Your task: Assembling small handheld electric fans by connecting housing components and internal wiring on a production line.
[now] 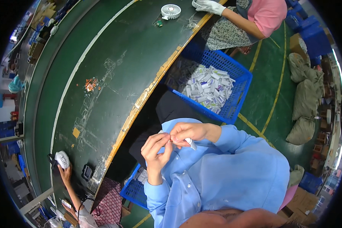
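Note:
My left hand [155, 151] and my right hand [190, 133] meet above my lap, fingertips pinched together almost touching. A small white battery-like piece [191, 144] pokes out below my right fingers, which are closed on it. Something thin, perhaps a wire end, lies between the two sets of fingertips; it is too small to make out. My left thumb and fingers are closed at that spot. Close beyond my hands, a blue plastic basket [244, 95] holds a heap of small white packs [211, 88] with some purple and green parts.
The dark green workbench [114, 79] has a worn yellow edge and carries orange scraps [90, 84]. A white handheld fan [171, 12] is near a gloved co-worker. Another co-worker's hand grips a second fan [62, 159]. A second blue basket [135, 192] stands below the bench.

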Demonstrator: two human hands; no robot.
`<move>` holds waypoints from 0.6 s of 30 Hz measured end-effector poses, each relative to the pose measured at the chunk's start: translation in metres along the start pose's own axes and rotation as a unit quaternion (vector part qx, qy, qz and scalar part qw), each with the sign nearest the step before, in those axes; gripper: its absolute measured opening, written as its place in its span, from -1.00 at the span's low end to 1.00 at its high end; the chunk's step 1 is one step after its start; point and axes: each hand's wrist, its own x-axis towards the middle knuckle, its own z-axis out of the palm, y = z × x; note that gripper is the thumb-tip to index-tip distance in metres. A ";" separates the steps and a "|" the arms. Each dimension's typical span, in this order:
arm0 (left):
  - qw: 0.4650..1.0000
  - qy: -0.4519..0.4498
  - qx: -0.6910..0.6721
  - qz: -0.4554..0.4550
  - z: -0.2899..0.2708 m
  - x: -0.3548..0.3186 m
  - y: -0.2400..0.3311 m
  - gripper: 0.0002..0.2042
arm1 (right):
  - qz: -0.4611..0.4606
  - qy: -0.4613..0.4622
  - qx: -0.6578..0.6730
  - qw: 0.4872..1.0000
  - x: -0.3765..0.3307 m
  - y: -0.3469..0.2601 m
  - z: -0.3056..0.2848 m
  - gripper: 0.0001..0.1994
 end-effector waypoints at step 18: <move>0.994 0.081 -0.006 -0.067 -0.011 -0.010 -0.003 -0.91 | -0.118 -0.102 -0.020 0.988 -0.040 -0.012 0.010 -0.64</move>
